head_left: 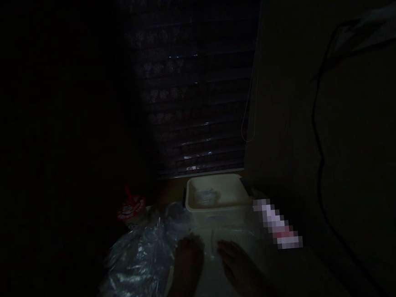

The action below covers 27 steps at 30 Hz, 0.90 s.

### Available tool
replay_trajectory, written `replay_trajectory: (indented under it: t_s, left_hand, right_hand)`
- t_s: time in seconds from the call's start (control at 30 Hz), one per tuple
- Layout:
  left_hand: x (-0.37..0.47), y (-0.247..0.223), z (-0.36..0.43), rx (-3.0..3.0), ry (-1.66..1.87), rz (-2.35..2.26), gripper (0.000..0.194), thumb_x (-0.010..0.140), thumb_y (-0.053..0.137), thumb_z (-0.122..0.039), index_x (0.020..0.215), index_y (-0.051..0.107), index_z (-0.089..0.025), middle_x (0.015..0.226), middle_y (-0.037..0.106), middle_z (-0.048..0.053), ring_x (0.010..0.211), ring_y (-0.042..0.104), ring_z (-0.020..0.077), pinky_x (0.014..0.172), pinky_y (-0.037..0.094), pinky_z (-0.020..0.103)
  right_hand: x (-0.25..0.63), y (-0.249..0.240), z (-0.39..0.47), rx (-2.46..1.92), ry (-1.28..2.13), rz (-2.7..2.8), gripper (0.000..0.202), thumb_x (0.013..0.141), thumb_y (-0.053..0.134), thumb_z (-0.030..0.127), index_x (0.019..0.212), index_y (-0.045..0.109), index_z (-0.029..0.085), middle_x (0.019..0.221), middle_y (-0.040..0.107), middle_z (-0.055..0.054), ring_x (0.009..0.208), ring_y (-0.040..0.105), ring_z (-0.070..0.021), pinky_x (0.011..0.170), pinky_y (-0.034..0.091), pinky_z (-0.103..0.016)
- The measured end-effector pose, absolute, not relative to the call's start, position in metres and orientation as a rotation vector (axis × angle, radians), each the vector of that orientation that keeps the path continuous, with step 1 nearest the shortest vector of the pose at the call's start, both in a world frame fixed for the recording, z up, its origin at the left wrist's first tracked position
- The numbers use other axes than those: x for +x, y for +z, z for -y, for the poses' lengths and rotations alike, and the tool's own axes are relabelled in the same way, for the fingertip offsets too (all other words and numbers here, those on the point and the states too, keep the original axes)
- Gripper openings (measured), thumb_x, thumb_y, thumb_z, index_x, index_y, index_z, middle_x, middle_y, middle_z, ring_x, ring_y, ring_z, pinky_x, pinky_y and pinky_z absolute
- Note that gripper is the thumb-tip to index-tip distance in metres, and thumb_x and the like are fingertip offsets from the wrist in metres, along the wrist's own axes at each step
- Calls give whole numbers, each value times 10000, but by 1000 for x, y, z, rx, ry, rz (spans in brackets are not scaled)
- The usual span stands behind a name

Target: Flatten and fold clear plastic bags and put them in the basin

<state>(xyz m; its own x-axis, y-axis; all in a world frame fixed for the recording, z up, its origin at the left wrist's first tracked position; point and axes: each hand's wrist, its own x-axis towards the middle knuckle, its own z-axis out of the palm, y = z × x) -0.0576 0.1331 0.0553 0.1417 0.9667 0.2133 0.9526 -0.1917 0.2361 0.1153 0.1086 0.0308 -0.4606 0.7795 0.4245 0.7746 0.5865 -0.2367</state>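
Observation:
The scene is very dark. My left hand [189, 253] is low in the middle, over a pale surface [213, 284] in front of a cream plastic bin [220, 215]. Its fingers are smeared and dim, so I cannot make out a grip. Across a small gap, my right hand [237, 260] has its fingers stretched toward the left, with nothing visible in them. Between the hands lies a thin, clear plastic-looking piece [212, 243], apart from the right fingertips. Inside the bin, a small translucent item [206, 196] rests toward the left.
A heap of crinkled clear plastic [135, 263] spreads at the left. Behind it stands a lidded cup [132, 209] with a red straw. A blurred-out pale object [276, 224] is right of the bin. Blinds [194, 98] hang behind; a dark cable [318, 157] runs down the right.

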Motion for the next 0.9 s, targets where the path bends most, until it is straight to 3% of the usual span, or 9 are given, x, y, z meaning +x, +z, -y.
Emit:
replay_trajectory:
  t_s: [0.23, 0.43, 0.53, 0.67, 0.9]
  left_hand:
    - [-52, 52, -144, 2091, 700, -1857, 225, 704, 430, -88, 842, 593, -157, 846, 624, 68, 809, 553, 171, 737, 385, 270]
    - [-60, 45, -153, 1848, 905, -1745, 145, 779, 480, -243, 796, 548, -116, 699, 594, -3, 588, 557, 98, 568, 452, 265]
    - [-63, 45, -155, 1783, 1024, -1663, 140, 715, 522, -167, 844, 556, -126, 821, 630, 36, 695, 587, 116, 632, 467, 261]
    - [-66, 45, -157, 1742, 1118, -1582, 270, 643, 497, -120, 902, 570, -132, 955, 626, 67, 828, 587, 139, 723, 460, 244]
    - [-68, 43, -157, 1779, 1245, -1683, 275, 697, 409, -197, 894, 583, -118, 821, 652, 70, 739, 607, 167, 650, 486, 275]
  right_hand:
    - [116, 33, -109, -1256, 54, 2339, 367, 742, 403, 120, 1080, 512, 217, 1167, 498, -19, 1067, 436, -166, 924, 351, -352]
    - [116, 37, -108, -1265, 83, 2340, 356, 745, 411, 134, 1077, 512, 212, 1170, 494, -23, 1073, 426, -169, 930, 339, -352]
    - [116, 38, -107, -1274, 80, 2325, 355, 751, 413, 145, 1085, 505, 221, 1173, 491, -20, 1074, 424, -168, 927, 342, -345]
    - [116, 37, -107, -1260, 66, 2328, 349, 755, 414, 154, 1082, 507, 232, 1170, 494, -12, 1065, 434, -166, 927, 342, -340]
    - [115, 26, -111, -1259, -11, 2328, 341, 747, 424, 160, 1066, 528, 219, 1160, 505, -21, 1045, 462, -184, 887, 389, -349]
